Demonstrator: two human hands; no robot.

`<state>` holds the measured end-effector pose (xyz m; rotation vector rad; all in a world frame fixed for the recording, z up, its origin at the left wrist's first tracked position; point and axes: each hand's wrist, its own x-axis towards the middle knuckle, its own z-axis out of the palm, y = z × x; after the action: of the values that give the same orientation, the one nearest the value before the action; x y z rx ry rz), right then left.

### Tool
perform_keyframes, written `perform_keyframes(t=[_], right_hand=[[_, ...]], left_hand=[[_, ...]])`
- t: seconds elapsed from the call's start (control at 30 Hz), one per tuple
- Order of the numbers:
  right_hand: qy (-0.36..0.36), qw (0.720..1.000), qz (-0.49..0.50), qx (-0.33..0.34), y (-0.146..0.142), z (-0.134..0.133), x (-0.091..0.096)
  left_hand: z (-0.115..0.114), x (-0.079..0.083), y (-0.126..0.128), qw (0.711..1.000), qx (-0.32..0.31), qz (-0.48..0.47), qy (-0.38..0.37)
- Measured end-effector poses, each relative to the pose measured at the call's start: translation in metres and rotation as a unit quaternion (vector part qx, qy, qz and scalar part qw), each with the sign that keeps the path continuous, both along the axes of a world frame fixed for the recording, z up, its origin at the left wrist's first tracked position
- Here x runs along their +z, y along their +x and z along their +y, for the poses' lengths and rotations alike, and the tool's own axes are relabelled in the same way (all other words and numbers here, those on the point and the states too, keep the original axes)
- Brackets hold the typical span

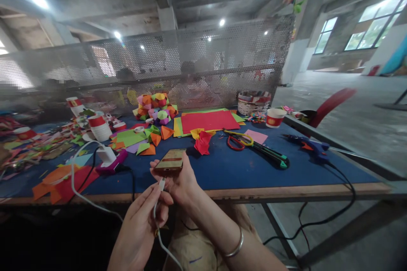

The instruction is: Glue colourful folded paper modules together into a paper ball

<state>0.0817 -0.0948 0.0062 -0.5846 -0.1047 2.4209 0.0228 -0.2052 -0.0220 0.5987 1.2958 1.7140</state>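
My left hand (143, 214) pinches the white plug of a charging cable (163, 183). The plug points up at the bottom edge of a smartphone (170, 161), close to its port; whether it touches I cannot tell. My right hand (182, 182) is wrapped round the phone from below and holds it tilted, screen up, over the table's front edge. From my left hand the cable hangs down in front of my lap. A white charger (107, 156) sits in a purple power socket (112, 166) to the left, with a white cord coming from it.
Paper scraps (63, 180) and stacked cups (99, 128) cover the table's left. Behind the phone lie a red paper flower (202, 143), red paper sheets (210, 121), scissors (235, 140) and a box cutter (270, 154). A glue gun (310, 147) with a trailing cord lies right.
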Motion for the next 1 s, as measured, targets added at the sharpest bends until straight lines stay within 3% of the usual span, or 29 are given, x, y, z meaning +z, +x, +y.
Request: perform_keyframes(t=[0.17, 0.27, 0.7, 1.0], right_hand=[[0.056, 0.994, 0.054, 0.076, 0.000, -0.013, -0.014], [0.078, 0.994, 0.051, 0.062, 0.001, -0.020, -0.018], [0.040, 0.999, 0.019, 0.009, 0.006, -0.025, -0.010], [0.081, 0.995, -0.036, -0.047, 0.003, -0.027, -0.008]], left_hand=[[-0.002, 0.002, 0.001, 1.000, 0.009, -0.003, -0.002], [-0.004, 0.002, -0.001, 1.000, 0.019, -0.017, -0.004], [-0.005, -0.002, -0.001, 1.000, 0.003, -0.016, -0.010], [-0.003, -0.003, -0.003, 1.000, 0.007, -0.007, -0.029]])
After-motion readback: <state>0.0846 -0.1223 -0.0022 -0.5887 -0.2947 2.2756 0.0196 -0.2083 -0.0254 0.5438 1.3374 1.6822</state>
